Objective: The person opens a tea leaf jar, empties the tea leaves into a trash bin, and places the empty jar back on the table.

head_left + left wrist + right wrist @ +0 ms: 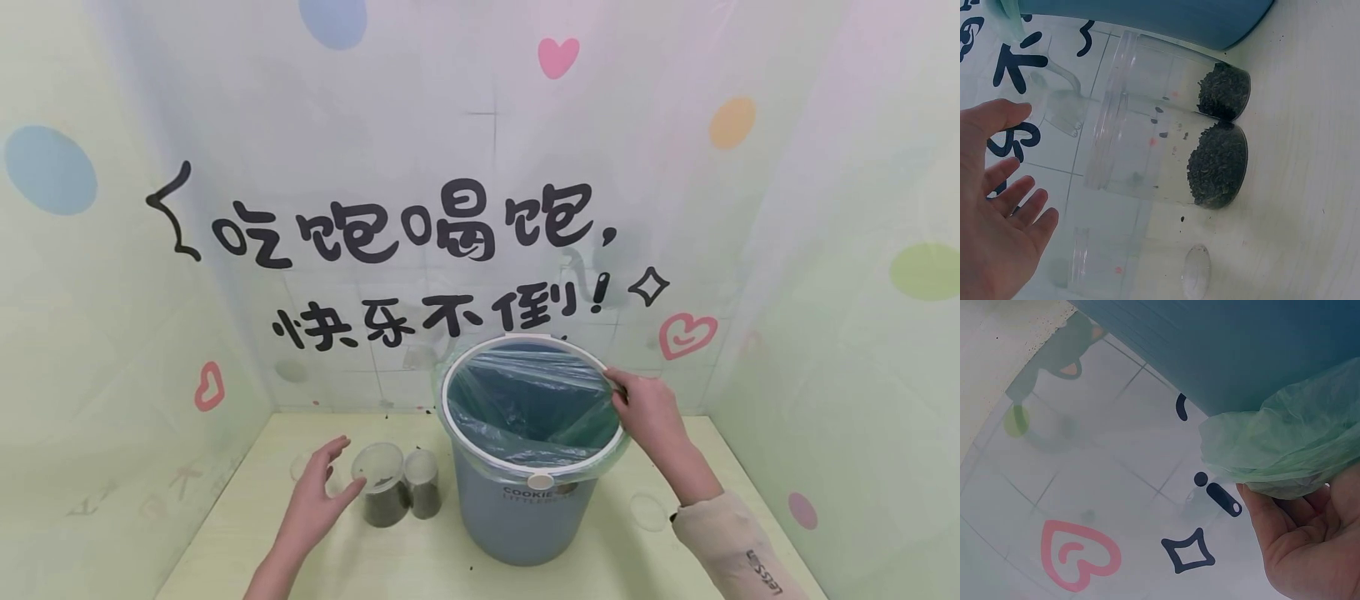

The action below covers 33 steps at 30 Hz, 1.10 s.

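A blue trash can (525, 525) with a white rim ring stands on the table, lined with a thin green plastic bag (517, 433) folded over its edge. My right hand (652, 412) grips the rim and bag at the right side; the right wrist view shows its fingers (1257, 512) curled under the bag's edge. To the left of the can stand a larger clear jar (384, 492) and a smaller clear jar (423, 487), each with dark dry flakes at the bottom. My left hand (318, 492) hovers beside the larger jar, fingers spread and holding nothing.
A third clear container (1107, 262) stands beyond my left hand, partly covered by it in the head view. One clear round lid (648, 511) lies right of the can. Printed fabric walls (450, 125) enclose the table (405, 567). Dark specks dot the tabletop.
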Available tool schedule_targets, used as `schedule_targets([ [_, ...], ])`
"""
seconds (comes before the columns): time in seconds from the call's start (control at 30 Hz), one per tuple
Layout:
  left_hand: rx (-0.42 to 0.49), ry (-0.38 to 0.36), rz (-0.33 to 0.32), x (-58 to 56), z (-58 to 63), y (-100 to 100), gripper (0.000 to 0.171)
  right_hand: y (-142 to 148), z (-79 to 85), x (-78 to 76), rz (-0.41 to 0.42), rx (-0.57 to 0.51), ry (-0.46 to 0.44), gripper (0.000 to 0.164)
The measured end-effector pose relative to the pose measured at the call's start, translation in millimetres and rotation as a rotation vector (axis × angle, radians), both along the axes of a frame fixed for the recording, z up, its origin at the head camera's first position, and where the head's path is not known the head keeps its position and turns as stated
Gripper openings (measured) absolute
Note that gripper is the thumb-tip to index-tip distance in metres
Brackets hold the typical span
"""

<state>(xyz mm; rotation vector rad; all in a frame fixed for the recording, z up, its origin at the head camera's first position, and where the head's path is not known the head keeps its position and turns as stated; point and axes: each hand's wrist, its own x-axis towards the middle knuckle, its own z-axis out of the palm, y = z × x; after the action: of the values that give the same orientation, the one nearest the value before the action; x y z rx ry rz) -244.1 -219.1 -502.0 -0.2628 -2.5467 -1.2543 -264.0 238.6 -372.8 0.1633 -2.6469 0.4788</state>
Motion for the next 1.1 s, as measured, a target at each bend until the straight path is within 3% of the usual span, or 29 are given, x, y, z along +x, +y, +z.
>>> schedule_targets([
  [0.3,0.005,-0.035,-0.01,1.2,-13.2,2.8,0.073,0.5,-1.4,0.0,-0.001,0.0,0.01,0.032],
  [0.6,0.022,-0.156,-0.015,3.1,-25.1,3.6,0.089,0.0,-1.4,1.0,-0.004,-0.001,0.005,0.031],
  [1.1,0.031,-0.169,0.001,3.3,-44.5,5.1,0.098,-0.3,-0.7,2.1,-0.003,-0.009,-0.001,0.031],
])
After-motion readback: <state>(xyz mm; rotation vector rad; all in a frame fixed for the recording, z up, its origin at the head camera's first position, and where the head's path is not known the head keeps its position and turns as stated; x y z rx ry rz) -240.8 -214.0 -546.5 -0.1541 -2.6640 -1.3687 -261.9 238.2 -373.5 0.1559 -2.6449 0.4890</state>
